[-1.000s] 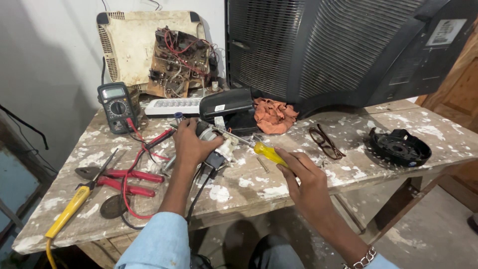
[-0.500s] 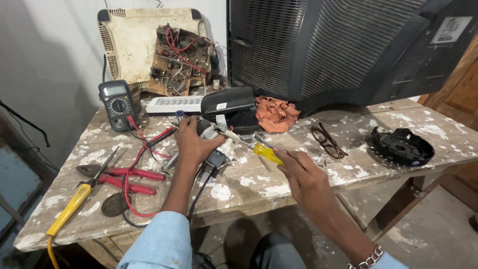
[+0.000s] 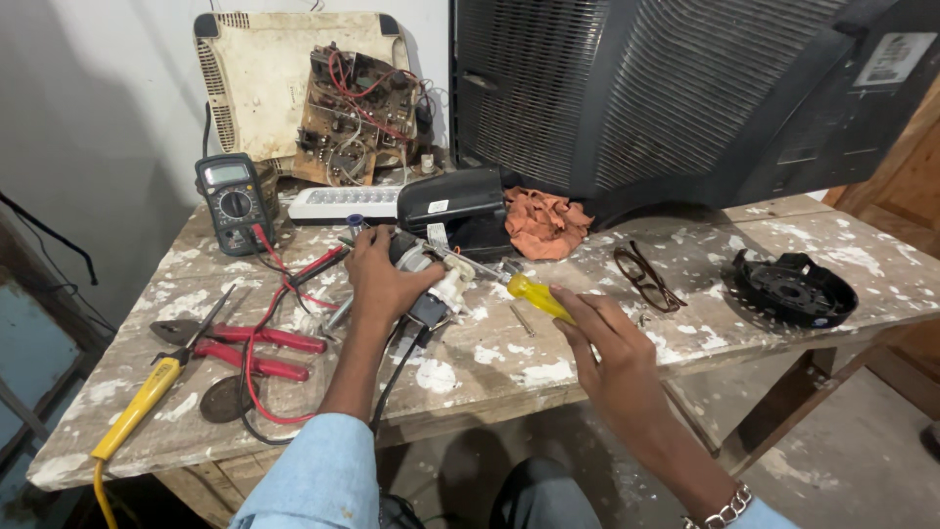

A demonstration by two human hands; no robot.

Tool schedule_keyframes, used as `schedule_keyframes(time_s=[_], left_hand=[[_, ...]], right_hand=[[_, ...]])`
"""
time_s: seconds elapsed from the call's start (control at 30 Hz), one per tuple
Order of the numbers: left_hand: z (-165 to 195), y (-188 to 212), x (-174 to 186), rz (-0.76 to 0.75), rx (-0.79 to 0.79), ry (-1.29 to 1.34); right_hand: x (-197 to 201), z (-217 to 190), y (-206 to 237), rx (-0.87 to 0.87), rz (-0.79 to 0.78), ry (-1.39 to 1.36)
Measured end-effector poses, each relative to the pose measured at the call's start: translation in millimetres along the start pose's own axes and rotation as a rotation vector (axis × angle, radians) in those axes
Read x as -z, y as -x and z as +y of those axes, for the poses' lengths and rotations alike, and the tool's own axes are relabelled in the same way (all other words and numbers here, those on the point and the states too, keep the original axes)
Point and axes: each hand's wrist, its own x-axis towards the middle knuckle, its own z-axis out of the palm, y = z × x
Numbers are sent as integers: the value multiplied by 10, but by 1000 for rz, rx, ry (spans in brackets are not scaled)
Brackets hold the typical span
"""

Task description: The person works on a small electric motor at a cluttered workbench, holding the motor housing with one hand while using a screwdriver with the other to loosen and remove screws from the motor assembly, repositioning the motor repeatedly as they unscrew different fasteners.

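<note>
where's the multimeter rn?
Head view, far left of the table: the multimeter stands near the back edge, left of the white remote, below the circuit board.

The left hand (image 3: 384,281) covered most of the small motor assembly (image 3: 431,279) at frame centre. The screwdriver (image 3: 537,296) shaft vanished among its parts. The large dark television casing (image 3: 685,98) ran off the top and right edges. The yellow soldering iron (image 3: 137,407) cord left the bottom-left edge.

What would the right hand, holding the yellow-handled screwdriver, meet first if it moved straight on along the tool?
Probably the small grey-and-white motor assembly under the left hand; the right hand aims its yellow-handled screwdriver there, though depth is unclear.
</note>
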Motion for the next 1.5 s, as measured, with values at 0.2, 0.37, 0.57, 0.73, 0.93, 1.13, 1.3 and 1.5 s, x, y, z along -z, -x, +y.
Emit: schedule_keyframes(time_s=[0.2, 0.37, 0.57, 0.73, 0.93, 1.13, 1.3, 1.5], left_hand=[[-7, -14, -7, -1, -19, -20], [-3, -7, -14, 4, 0, 6], [15, -16, -10, 5, 7, -11], [14, 6, -2, 7, 12, 21], [11, 1, 6, 10, 8, 18], [8, 18, 10, 12, 9, 46], [0, 26, 17, 25, -11, 25], [24, 41, 1, 32, 3, 38]], right_hand=[[-18, 13, -3, 33, 2, -9], [-12, 8, -10, 19, -12, -14], [16, -22, -50, -1, -24, -11], [21, -21, -156, -237, -105, -51], [33, 117, -224, -251, -342, 126], [-2, 239, -226, -217, -236, -68], [-28, 162, -308, -321, -175, -38], [205, 202, -330, -53, -350, -115]])
